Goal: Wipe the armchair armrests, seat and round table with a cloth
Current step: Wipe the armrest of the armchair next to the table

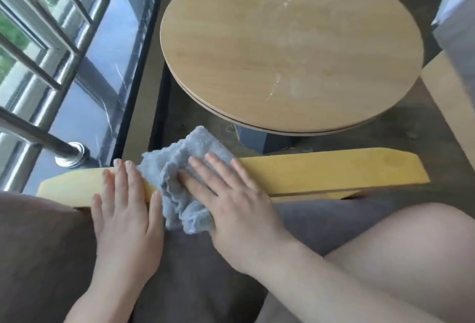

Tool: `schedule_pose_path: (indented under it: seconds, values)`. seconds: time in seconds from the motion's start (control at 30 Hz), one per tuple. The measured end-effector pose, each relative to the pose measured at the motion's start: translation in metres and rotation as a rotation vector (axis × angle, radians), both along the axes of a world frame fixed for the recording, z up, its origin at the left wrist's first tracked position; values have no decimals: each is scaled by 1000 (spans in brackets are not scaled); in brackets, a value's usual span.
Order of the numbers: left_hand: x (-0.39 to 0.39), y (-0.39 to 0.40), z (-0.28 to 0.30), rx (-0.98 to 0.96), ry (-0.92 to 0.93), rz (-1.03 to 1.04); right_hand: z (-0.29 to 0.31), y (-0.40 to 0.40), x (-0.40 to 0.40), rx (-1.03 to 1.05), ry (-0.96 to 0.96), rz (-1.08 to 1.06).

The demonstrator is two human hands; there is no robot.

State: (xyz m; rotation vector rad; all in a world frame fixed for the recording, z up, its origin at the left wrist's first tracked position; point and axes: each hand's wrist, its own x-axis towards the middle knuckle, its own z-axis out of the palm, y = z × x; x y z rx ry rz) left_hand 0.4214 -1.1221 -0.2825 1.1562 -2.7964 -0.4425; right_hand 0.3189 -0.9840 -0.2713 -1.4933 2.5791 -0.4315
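A crumpled grey cloth (177, 168) lies over the yellow wooden armrest (334, 168) of the armchair. My right hand (231, 199) presses flat on the cloth with straight fingers. My left hand (123, 204) rests flat on the armrest just left of the cloth, fingers spread. The dark grey seat cushion (195, 266) fills the lower middle under my forearms. Beyond the armrest stands the round wooden table (290, 47), with pale smears and specks on its top.
A metal railing (38, 70) and a glossy dark marble sill (102, 65) run along the left. A second chair with a light cushion (457, 21) stands at the right edge. A bare knee (401, 258) is at lower right. Dark floor lies between table and armrest.
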Motion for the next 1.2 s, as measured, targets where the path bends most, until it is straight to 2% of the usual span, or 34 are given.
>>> schedule_pose_path:
  seconds: [0.17, 0.3, 0.37, 0.47, 0.57, 0.67, 0.77, 0.87, 0.97, 1.1, 1.2]
  values:
    - [-18, 14, 1, -2, 9, -73, 2, 88, -14, 49, 38, -291]
    - [-31, 30, -3, -27, -17, -140, -2, 78, 2, 25, 40, -198]
    - [-41, 37, -6, -64, -76, -213, 0, 72, -16, 1, 54, -229]
    - [-54, 48, -11, -99, -143, -305, 0, 115, -50, 23, 71, -449]
    - [-61, 61, -13, -142, -169, -380, -2, 161, -40, 39, 116, -575]
    - [-73, 79, -7, -86, -119, -379, -4, 146, -22, 30, 84, -477]
    - [-89, 101, -2, -73, -89, -433, 5, 133, -47, 52, 73, -417]
    - [-100, 115, -2, -90, -62, -501, 4, 170, -81, 111, 96, -539]
    - [-103, 121, 1, -87, -57, -495, 3, 196, -62, 66, 133, -640]
    - [-104, 123, 4, -94, -94, -515, -4, 141, -32, 2, 61, -430]
    - [-102, 120, 7, -58, -65, -519, 0, 123, -59, 14, 81, -384]
